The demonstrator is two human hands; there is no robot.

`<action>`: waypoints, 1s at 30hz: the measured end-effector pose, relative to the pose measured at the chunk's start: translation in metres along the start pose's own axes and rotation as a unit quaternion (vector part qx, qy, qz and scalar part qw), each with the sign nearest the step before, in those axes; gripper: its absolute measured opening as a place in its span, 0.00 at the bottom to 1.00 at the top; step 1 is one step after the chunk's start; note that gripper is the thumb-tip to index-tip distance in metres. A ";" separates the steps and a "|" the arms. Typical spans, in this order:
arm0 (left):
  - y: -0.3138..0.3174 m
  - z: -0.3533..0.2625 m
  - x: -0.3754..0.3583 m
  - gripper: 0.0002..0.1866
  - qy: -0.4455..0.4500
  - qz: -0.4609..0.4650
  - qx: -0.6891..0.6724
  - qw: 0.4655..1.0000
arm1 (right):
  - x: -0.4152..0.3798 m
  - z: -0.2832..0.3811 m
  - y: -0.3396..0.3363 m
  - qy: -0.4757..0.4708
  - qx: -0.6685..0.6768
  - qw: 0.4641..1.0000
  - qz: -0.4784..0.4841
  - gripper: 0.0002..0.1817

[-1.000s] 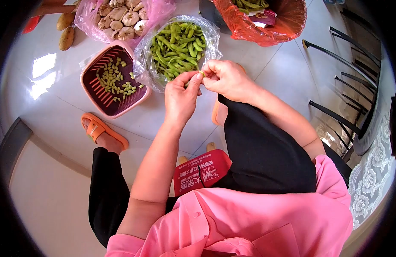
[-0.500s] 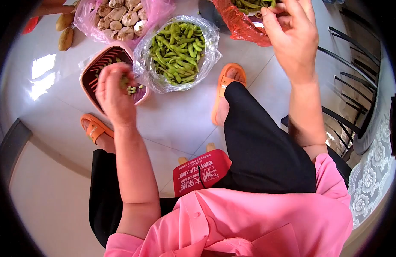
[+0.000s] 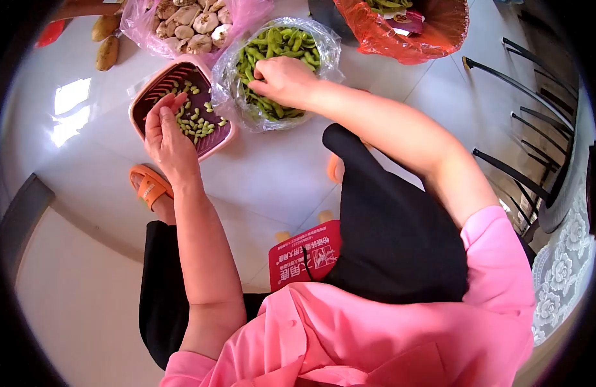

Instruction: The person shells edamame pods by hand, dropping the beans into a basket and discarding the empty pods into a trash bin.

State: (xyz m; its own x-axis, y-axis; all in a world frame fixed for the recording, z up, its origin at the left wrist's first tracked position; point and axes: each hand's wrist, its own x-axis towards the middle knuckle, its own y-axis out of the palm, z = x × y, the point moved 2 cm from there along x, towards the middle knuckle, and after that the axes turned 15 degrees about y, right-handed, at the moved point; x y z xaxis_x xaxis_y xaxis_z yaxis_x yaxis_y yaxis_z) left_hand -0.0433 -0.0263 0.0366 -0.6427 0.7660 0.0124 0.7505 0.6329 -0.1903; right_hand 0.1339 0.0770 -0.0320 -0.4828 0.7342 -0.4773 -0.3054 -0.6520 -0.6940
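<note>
Over the left part of a pink basket (image 3: 215,149) I hold my left hand (image 3: 171,143), its fingers loosely bent and apart, with nothing visible in them. Shelled green beans (image 3: 198,126) lie scattered on the basket's dark slatted bottom. My right hand (image 3: 286,79) reaches into a clear plastic bag (image 3: 331,55) of green edamame pods (image 3: 291,44). Its thumb and fingers touch the pods with a gap between them, and some fingertips are hidden.
A pink bag (image 3: 138,24) of garlic bulbs (image 3: 205,23) stands behind the basket. Potatoes (image 3: 107,53) lie at the far left. An orange-red bag (image 3: 433,40) holds pods and a dark packet at the top right. Black metal chair legs (image 3: 527,80) stand at the right.
My right hand has moved from the orange-red bag down and left to the pods in the clear bag. My left hand has stayed over the basket, its fingers shifting slightly.
</note>
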 end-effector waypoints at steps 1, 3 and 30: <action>-0.001 0.000 0.001 0.13 0.013 -0.006 0.005 1.000 | 0.006 0.002 0.003 0.000 0.002 1.000 -0.002 0.14; 0.005 -0.008 -0.001 0.11 0.054 0.010 0.047 0.997 | 0.016 0.004 0.009 0.078 0.002 0.997 0.027 0.16; 0.091 -0.047 -0.061 0.10 0.047 0.254 0.176 0.950 | -0.074 -0.008 -0.078 0.120 0.274 0.941 0.158 0.07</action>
State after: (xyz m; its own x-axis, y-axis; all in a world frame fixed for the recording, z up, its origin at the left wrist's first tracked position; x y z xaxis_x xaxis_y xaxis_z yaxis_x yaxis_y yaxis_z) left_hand 0.0715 -0.0099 0.0644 -0.1828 0.9796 -0.0836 0.8514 0.1152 -0.5117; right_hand 0.1996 0.0752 0.0531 -0.4416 0.4660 -0.7667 -0.5868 -0.7964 -0.1461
